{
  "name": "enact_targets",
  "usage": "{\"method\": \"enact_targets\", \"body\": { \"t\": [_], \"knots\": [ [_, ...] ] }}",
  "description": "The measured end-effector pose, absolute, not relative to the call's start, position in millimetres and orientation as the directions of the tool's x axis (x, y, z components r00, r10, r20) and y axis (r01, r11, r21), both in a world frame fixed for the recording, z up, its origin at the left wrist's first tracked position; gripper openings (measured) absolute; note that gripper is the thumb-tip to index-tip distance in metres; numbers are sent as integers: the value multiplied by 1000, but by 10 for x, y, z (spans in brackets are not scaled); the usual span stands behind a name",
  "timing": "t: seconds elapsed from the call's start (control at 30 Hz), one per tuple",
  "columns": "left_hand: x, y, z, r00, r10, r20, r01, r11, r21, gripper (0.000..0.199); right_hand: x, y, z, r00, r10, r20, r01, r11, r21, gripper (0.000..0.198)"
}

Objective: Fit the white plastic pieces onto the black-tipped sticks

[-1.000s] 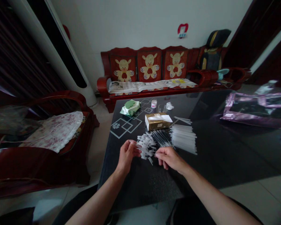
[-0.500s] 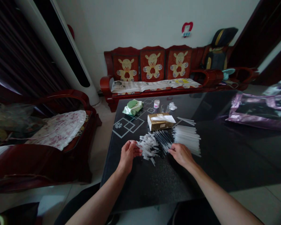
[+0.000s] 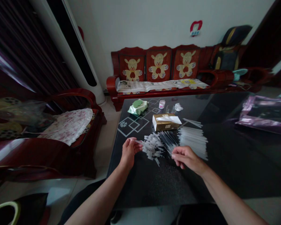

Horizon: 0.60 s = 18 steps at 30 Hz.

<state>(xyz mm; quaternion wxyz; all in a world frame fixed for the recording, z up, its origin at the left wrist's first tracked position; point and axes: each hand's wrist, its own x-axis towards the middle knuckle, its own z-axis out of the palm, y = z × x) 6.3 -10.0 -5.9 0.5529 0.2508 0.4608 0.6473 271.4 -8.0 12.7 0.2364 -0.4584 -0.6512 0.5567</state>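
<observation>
My left hand [image 3: 129, 153] is closed, with a short white plastic tube [image 3: 138, 142] pinched between thumb and fingers. It is at the left edge of a loose pile of short white plastic pieces [image 3: 152, 144]. My right hand [image 3: 186, 158] has its thumb and fingers pressed together at the near end of a bundle of thin dark sticks [image 3: 168, 138]. Whatever is between those fingertips is too small to make out. Beside the sticks, on the right, long translucent white tubes [image 3: 193, 140] lie side by side in a stack.
Behind the piles stands a gold tissue box [image 3: 166, 125]. Farther back are a green wipes pack [image 3: 137, 107], a small white-and-pink cup [image 3: 162, 104] and crumpled tissue [image 3: 178, 107]. A few loose tubes [image 3: 193, 122] lie behind the stack. A purple-edged plastic package [image 3: 244, 120] lies at the right.
My right hand has drawn slightly back from the dark sticks toward me, its fingers curling more. My left hand still holds the short tube, now a little farther from the pile. The view has shifted left.
</observation>
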Motion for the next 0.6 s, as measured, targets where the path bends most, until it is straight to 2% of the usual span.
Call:
{"method": "enact_targets", "body": {
  "t": [0.2, 0.6],
  "knots": [
    [-2, -45, -31, -317, 920, -228, -519, 33, 854, 21, 2758, -115, 236, -567, 783, -256, 313, -83, -946, 23],
    [-19, -31, -39, -317, 925, -210, -518, 17, 855, 22, 2768, -132, 217, -569, 771, -285, 357, -80, -931, 19]
  ]
}}
